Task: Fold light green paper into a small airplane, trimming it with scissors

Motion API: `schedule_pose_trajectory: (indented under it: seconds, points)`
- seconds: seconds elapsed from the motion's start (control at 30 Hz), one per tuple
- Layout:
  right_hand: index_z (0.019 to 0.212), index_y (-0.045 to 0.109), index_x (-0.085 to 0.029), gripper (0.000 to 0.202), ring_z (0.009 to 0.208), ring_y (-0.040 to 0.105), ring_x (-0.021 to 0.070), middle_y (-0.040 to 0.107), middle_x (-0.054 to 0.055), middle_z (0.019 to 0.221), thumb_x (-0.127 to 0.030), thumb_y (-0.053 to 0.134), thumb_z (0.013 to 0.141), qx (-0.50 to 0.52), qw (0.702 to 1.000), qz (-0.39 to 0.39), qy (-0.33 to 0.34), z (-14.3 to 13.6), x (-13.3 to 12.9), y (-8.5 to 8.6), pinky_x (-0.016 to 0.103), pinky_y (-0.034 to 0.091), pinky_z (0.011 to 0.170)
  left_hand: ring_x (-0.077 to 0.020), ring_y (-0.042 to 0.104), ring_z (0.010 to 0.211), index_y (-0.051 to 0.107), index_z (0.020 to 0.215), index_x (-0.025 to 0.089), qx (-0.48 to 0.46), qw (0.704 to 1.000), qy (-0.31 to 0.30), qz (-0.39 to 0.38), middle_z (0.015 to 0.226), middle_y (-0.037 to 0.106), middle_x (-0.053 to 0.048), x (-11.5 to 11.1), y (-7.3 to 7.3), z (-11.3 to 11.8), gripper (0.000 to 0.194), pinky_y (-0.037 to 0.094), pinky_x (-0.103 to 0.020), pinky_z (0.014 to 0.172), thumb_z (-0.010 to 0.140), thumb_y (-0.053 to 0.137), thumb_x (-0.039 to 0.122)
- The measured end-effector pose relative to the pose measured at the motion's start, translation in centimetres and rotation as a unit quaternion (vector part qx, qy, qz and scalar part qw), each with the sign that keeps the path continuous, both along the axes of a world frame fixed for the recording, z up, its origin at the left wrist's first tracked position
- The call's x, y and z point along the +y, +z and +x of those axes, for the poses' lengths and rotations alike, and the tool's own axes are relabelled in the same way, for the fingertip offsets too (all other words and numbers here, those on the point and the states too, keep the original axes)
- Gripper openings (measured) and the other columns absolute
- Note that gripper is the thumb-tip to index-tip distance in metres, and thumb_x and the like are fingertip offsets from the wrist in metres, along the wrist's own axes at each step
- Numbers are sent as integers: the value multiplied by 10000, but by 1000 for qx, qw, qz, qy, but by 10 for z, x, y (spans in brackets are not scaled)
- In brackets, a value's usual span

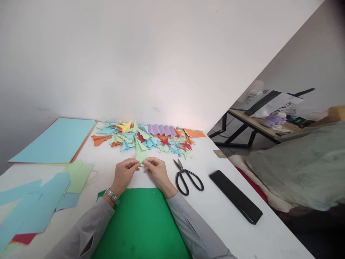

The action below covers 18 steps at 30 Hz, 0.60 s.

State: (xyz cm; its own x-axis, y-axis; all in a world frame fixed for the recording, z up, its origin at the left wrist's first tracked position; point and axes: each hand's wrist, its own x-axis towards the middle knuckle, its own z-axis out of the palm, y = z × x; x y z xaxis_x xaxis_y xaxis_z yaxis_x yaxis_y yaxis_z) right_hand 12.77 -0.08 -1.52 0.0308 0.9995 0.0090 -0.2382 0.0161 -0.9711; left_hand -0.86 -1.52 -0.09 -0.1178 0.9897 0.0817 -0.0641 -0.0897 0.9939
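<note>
Between my two hands is a small light green paper piece, its lower edge pinched from both sides. My left hand, with a metal watch at the wrist, grips the paper's left corner between thumb and fingers. The right corner is pinched by my right hand. Just beyond the paper lies a pile of small folded paper shapes in blue, green, orange, red and yellow. A purple pleated paper rests at the back of the pile. Green cloth lies below my hands.
Black-handled scissors lie open right of my right hand, with a long black case farther right. Stacked coloured sheets lie back left, loose paper pieces front left. A person is beyond the table's right edge.
</note>
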Motion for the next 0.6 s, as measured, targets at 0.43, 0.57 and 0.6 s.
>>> schedule_pose_trajectory:
  seconds: [0.43,0.57,0.6]
  points:
    - [690,685,-163,215,461,495,78,615,-23,598,-312,767,559,21,1000,-7,-20,-1,1,-2,207,442,407,-142,647,578,719,630,167,14,1000,-4,18,778,709,-37,3,-8,0,103,577,-285,592,586,736,258]
    - [690,684,-163,224,453,498,76,625,-21,612,-318,771,553,30,999,-12,-28,0,2,-3,207,439,405,-142,639,580,722,622,184,15,999,-6,28,765,704,-28,3,-9,1,82,576,-276,583,582,735,255]
    - [671,678,-161,219,447,496,74,625,-20,610,-320,771,553,32,999,-12,-35,-1,2,-3,207,435,402,-141,637,574,723,620,186,14,1000,-4,27,765,705,-28,2,-8,1,81,574,-274,579,578,737,254]
